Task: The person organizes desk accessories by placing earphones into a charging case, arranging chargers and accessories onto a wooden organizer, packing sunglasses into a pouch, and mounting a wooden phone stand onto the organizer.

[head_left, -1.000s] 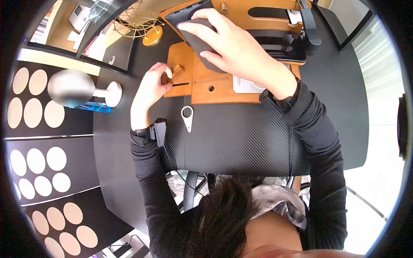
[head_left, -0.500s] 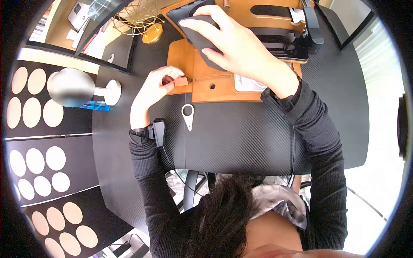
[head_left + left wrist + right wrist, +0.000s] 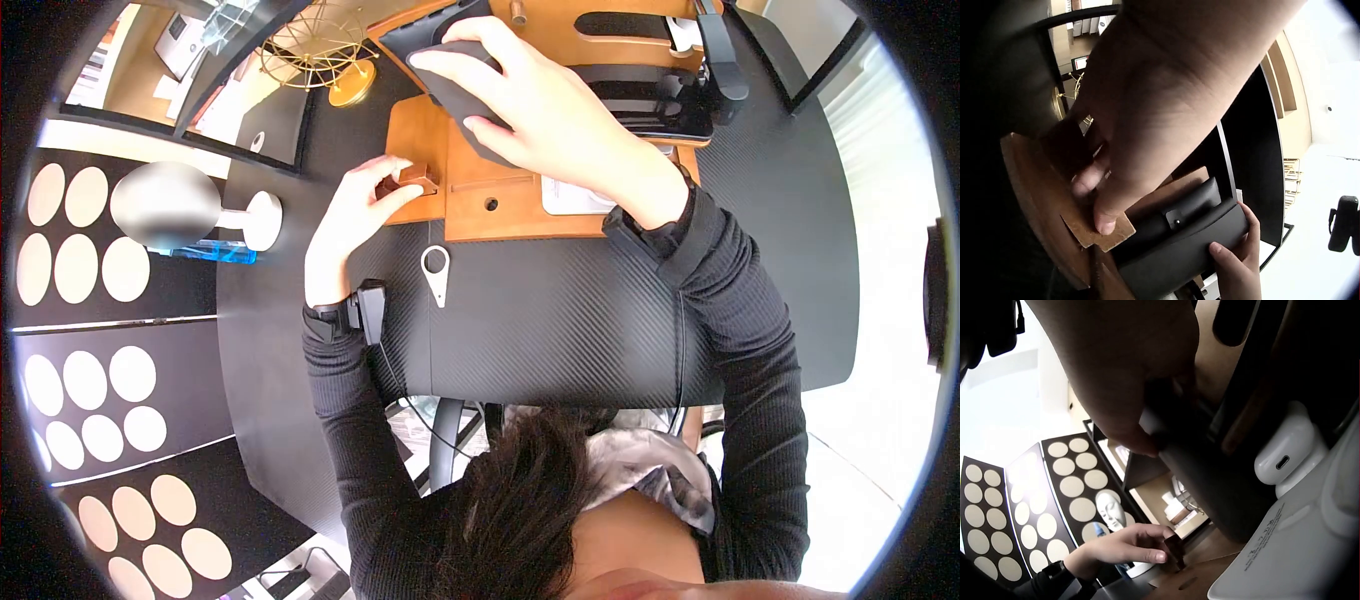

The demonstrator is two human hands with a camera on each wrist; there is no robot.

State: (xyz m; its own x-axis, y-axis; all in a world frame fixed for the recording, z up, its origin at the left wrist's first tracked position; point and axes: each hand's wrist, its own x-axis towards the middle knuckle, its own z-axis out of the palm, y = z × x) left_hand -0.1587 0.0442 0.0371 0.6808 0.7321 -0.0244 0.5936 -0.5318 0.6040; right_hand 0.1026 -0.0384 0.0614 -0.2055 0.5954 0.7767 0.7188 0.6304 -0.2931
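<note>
The left hand (image 3: 350, 215) pinches a small wooden piece (image 3: 418, 178) at the slot on the left part of a wooden base (image 3: 415, 125). In the left wrist view, the thumb lies on the flat face of that wooden piece (image 3: 1107, 232), whose lower edge is at the slot; how deep it sits, I cannot tell. The right hand (image 3: 570, 115) grips a dark, long case (image 3: 470, 95), held tilted above the base. Behind it, the left wrist view shows a black pouch with a snap (image 3: 1179, 219) leaning on a wooden panel.
A white key-shaped piece (image 3: 436, 275) lies on the black table (image 3: 550, 320) before the base. A white flat pad (image 3: 572, 197) rests on the base; a white earbud case (image 3: 1288, 447) is beside it. Gold wire ornament (image 3: 350, 84) behind, round mirror (image 3: 165, 203) at left.
The left hand has moved slightly down and turned the wooden piece, which now covers most of the slot seen earlier. The right hand and the dark case have barely moved.
</note>
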